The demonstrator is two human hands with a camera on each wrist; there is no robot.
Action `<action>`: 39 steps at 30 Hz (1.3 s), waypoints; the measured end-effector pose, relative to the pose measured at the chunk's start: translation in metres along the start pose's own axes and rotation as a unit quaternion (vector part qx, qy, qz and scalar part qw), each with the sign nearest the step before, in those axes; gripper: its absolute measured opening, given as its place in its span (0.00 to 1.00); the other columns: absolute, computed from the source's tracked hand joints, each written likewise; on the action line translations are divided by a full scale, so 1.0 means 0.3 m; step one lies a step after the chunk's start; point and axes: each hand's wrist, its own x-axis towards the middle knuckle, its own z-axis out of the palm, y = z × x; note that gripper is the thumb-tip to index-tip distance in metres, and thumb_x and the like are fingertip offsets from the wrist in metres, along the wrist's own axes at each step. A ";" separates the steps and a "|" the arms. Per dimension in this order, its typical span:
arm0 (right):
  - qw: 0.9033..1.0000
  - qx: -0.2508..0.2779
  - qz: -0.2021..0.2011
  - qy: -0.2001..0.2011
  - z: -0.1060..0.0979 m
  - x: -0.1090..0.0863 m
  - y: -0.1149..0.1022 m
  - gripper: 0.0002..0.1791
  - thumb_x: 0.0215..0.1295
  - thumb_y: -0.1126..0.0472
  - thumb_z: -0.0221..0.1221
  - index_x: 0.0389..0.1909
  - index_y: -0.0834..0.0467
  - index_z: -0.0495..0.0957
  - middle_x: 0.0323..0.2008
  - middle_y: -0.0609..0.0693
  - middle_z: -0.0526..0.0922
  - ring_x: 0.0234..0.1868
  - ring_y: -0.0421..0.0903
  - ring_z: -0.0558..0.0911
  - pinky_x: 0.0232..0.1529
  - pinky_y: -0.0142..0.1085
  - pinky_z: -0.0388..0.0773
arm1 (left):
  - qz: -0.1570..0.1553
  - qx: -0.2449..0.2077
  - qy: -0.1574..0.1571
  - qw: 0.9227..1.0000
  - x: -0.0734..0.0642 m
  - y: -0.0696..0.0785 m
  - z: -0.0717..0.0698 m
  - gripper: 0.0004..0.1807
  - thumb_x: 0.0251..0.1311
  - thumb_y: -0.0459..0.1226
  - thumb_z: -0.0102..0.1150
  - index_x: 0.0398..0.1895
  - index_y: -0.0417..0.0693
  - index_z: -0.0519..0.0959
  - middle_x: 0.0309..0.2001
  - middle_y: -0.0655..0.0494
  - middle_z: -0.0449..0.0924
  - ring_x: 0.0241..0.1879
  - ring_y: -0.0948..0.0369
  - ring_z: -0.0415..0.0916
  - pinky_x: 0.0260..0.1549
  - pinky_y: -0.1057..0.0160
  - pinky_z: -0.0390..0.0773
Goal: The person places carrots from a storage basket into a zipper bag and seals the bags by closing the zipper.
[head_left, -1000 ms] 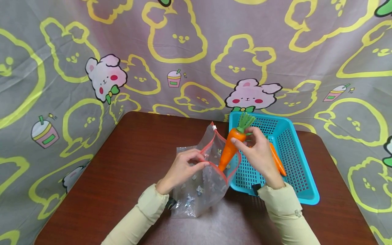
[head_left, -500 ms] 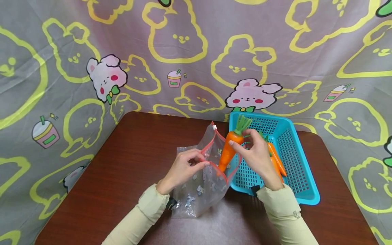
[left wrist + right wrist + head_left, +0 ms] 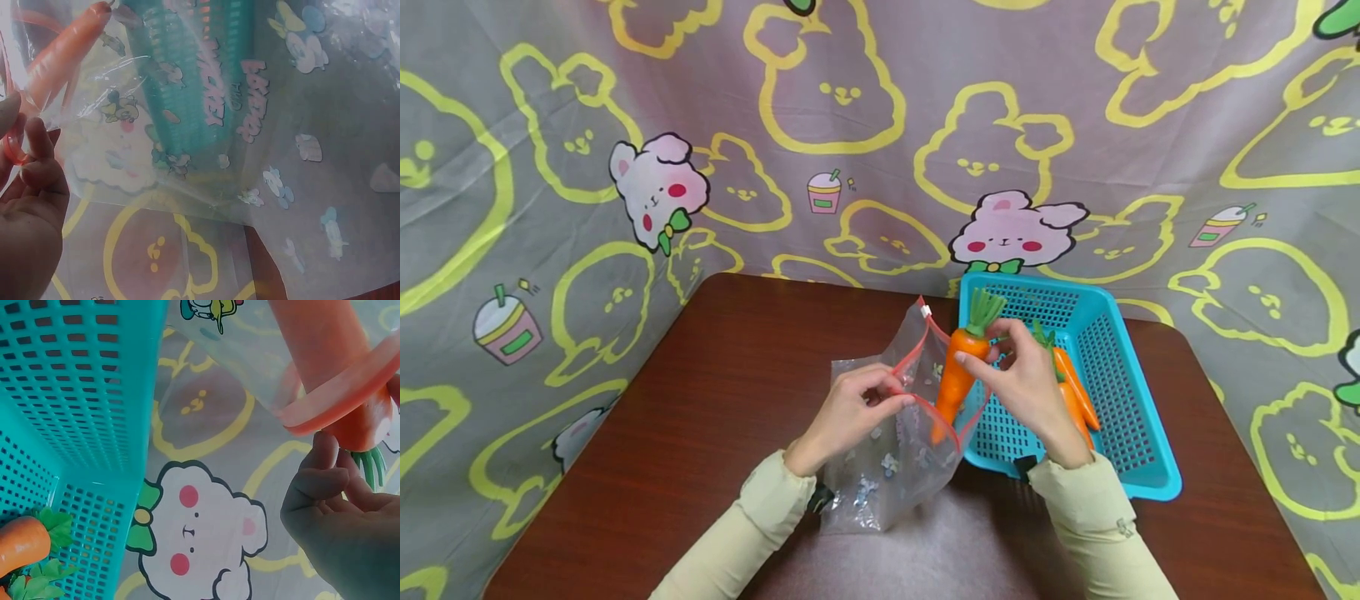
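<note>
My left hand [image 3: 861, 408] pinches the red rim of a clear zip bag [image 3: 895, 467] printed with small cartoon figures. The bag's mouth gapes toward the right. My right hand [image 3: 1030, 379] grips a toy carrot [image 3: 957, 379] near its green top, thumb in front and fingers behind. The carrot slants tip-down, its lower part inside the bag. In the left wrist view the carrot's tip [image 3: 94, 19] shows through the film. From the right wrist view, the red rim [image 3: 344, 403] crosses the carrot just ahead of my fingertips.
A turquoise basket [image 3: 1150, 450] stands at the right, partly behind my right hand. Several smaller carrots [image 3: 1078, 400] with green tops lie in it. The brown table [image 3: 737, 333] ends at a patterned cloth [image 3: 850, 242] hanging behind and at both sides.
My right hand has moved slightly left and down, and the carrot has sunk deeper into the bag. More of the basket's carrots show. The left hand has stayed in place.
</note>
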 end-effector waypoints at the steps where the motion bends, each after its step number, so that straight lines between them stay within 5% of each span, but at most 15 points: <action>1: 1.000 -0.002 0.000 -0.003 0.001 0.000 0.001 0.27 0.59 0.48 0.65 0.51 0.58 0.69 0.35 0.55 0.76 0.30 0.51 0.75 0.23 0.33 0.75 | 0.000 -0.001 0.000 1.000 0.001 0.001 0.000 0.06 0.53 0.37 0.71 0.28 0.49 0.81 0.31 0.58 0.79 0.24 0.67 0.68 0.23 0.71 0.70; 17: 0.999 0.025 -0.016 -0.019 -0.005 0.005 0.009 0.25 0.63 0.47 0.63 0.55 0.55 0.72 0.42 0.50 0.83 0.28 0.45 0.76 0.21 0.33 0.73 | 0.034 -0.006 -0.006 0.999 0.024 0.004 0.012 0.05 0.59 0.33 0.64 0.28 0.46 0.78 0.43 0.49 0.84 0.28 0.68 0.72 0.24 0.71 0.73; 28: 1.000 0.001 -0.009 -0.015 -0.013 0.013 0.015 0.23 0.63 0.48 0.63 0.54 0.56 0.73 0.43 0.51 0.83 0.30 0.47 0.76 0.19 0.33 0.69 | 0.037 -0.001 -0.005 0.999 0.028 -0.002 0.010 0.05 0.60 0.34 0.64 0.28 0.48 0.77 0.44 0.51 0.84 0.27 0.68 0.71 0.24 0.71 0.71; 39: 0.998 -0.041 0.017 -0.043 -0.019 0.019 0.028 0.24 0.63 0.50 0.62 0.53 0.61 0.73 0.46 0.57 0.79 0.36 0.50 0.75 0.25 0.36 0.75 | 0.029 -0.010 -0.012 0.999 0.025 0.004 0.008 0.05 0.58 0.31 0.65 0.30 0.47 0.77 0.44 0.48 0.84 0.26 0.67 0.70 0.23 0.71 0.71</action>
